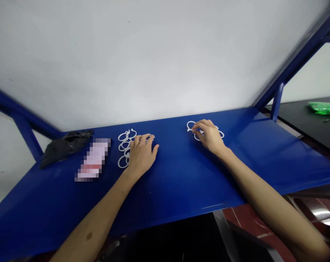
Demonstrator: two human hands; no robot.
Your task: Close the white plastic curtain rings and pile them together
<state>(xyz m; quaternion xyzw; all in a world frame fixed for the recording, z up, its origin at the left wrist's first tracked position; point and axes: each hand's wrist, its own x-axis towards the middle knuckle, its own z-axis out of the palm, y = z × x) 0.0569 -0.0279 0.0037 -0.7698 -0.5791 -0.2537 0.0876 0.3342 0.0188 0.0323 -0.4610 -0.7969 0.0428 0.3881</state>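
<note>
1. Blue desk (181, 182); carries all items below.
2. Black bag (64, 145) at far left; blurred pink pack (94, 160) just beside it.
3. Left hand (140, 154); flat, fingers spread, resting on the left rings (123, 149), white, laid in a column.
4. Right hand (210, 136); fingertips pinched on one of the right rings (190, 125), a smaller cluster well apart from the column.

On the blue metal shelf board (181, 182) a crumpled black plastic bag (64, 145) lies far left, a flat pink-and-white packet (93, 160) just right of it, then a group of white plastic rings (123, 149) partly under the left hand (140, 154); a second ring group (190, 126) lies well to the right, partly under the right hand (210, 136)
</note>
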